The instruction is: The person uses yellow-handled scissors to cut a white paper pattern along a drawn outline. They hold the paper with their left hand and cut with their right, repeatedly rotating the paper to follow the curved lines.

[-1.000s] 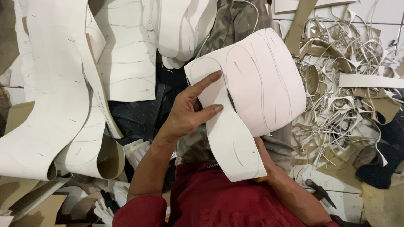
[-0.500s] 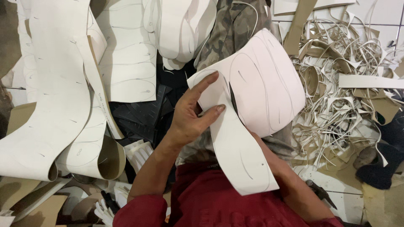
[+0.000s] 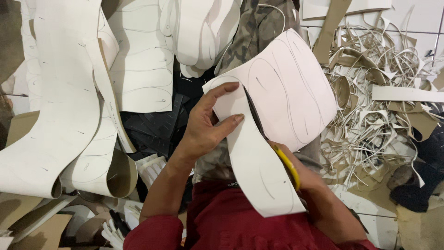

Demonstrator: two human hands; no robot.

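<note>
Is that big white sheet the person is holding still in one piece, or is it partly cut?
Partly cut. Scissors sit in a dark slit in the white sheet, with a strip hanging, still attached.

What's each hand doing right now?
Left hand: shut on the white sheet.
Right hand: mostly hidden, holding yellow-handled scissors.

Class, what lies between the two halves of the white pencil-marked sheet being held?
In the head view, dark scissor blades sit in the white sheet's cut.
</note>
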